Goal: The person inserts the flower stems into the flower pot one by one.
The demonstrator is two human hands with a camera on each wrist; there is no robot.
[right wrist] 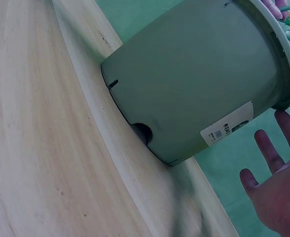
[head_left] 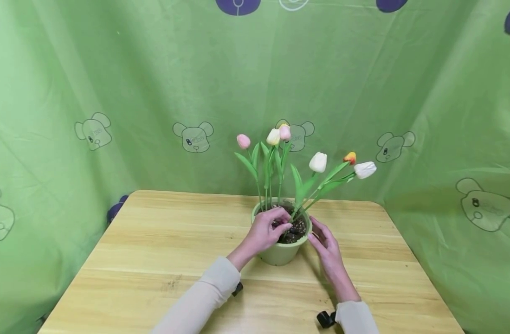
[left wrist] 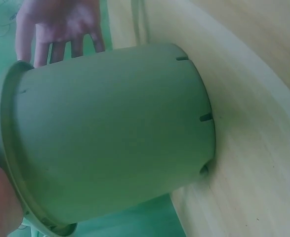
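A green flowerpot (head_left: 279, 255) filled with dark soil (head_left: 296, 230) stands upright on the table. Over its rim reaches my left hand (head_left: 266, 228), thumb and fingers pinching a tulip stem (head_left: 295, 214) low down near the soil. The fingertips are partly hidden. On the pot's right side, my right hand (head_left: 327, 246) touches the rim with fingers fairly straight; in the right wrist view its lower fingers (right wrist: 270, 150) spread apart off the wall. A white tulip (head_left: 318, 162), an orange-red tulip (head_left: 350, 158) and another white tulip (head_left: 365, 170) lean right from the pot.
Upright at the pot's back left are pink tulips (head_left: 243, 141) and a cream tulip (head_left: 273, 137). The wooden table (head_left: 167, 236) ends at a green curtain (head_left: 154, 93) behind and at both sides. A label (right wrist: 228, 124) is stuck on the pot.
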